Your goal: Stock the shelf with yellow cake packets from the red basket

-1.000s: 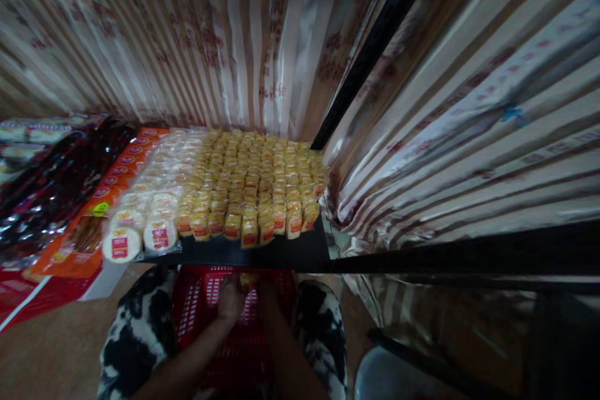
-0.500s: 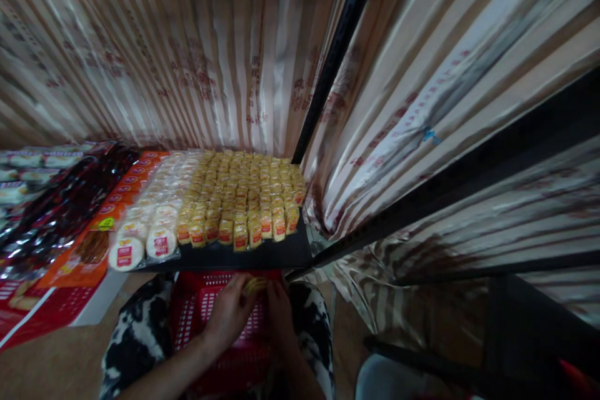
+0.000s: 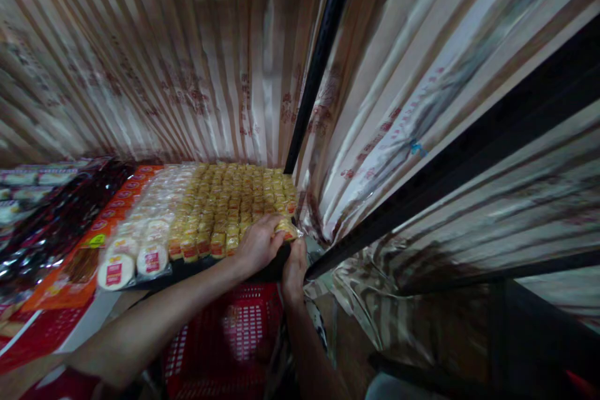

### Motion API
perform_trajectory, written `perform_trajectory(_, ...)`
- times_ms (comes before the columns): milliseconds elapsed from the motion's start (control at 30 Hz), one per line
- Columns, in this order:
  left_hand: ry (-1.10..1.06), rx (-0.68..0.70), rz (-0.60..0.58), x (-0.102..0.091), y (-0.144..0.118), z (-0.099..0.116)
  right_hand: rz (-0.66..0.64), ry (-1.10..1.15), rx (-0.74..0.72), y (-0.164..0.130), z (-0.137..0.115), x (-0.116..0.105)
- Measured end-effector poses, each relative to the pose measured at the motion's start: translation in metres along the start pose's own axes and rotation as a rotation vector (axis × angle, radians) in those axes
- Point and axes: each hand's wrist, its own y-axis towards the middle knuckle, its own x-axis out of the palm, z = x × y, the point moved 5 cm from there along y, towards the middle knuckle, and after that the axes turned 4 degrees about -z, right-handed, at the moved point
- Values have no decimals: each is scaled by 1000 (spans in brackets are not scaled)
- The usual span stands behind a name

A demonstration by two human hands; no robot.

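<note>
Rows of small yellow wrapped snack packs (image 3: 225,200) stand close together on a black shelf (image 3: 180,270). At the front right corner of these rows, my left hand (image 3: 260,240) is closed on a yellow snack pack (image 3: 287,229). My right hand (image 3: 294,265) is beside it, its fingers closed on the clear wrapper at the pack's right end. Below the shelf edge, a red plastic basket (image 3: 187,350) stands between my legs; what lies in it is too dark to tell.
Left of the yellow packs are round white wrapped packs (image 3: 115,270), orange packets (image 3: 60,281) and dark shiny packets (image 3: 56,225). A black upright post (image 3: 312,87) rises at the back corner. Striped plastic sheeting (image 3: 206,62) hangs behind, and a black bar (image 3: 422,187) slants across the right.
Both my hands have moved up and forward from over the red basket to the front right corner of the yellow rows, carrying a yellow pack. The view has shifted slightly.
</note>
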Motion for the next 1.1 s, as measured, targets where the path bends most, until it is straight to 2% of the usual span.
perform_trajectory(67, 45, 46, 0, -2, 19, 7, -14, -51, 39, 11, 3, 4)
perform_trajectory(167, 115, 62, -11, -3, 47, 12, -86, -118, 18, 21, 3, 14)
perform_trajectory(300, 203, 66, -93, 1, 79, 13, -125, -198, -4, 22, 4, 22)
perform_trajectory(533, 272, 151, -321, 31, 116, 4, -128, -248, -24, 19, 1, 21)
perform_trajectory(733, 294, 113, -388, 56, 125, -10, -105, -292, -78, 22, 4, 18)
perform_trajectory(900, 339, 77, -373, 64, 118, -15, 2, -256, -119, 25, 1, 8)
perform_trajectory(1000, 351, 83, -334, 62, 117, -10, -35, -158, -102, 29, -2, 8)
perform_trajectory(1100, 416, 140, -343, 64, 119, -2, -96, -96, -69, 36, 0, 13)
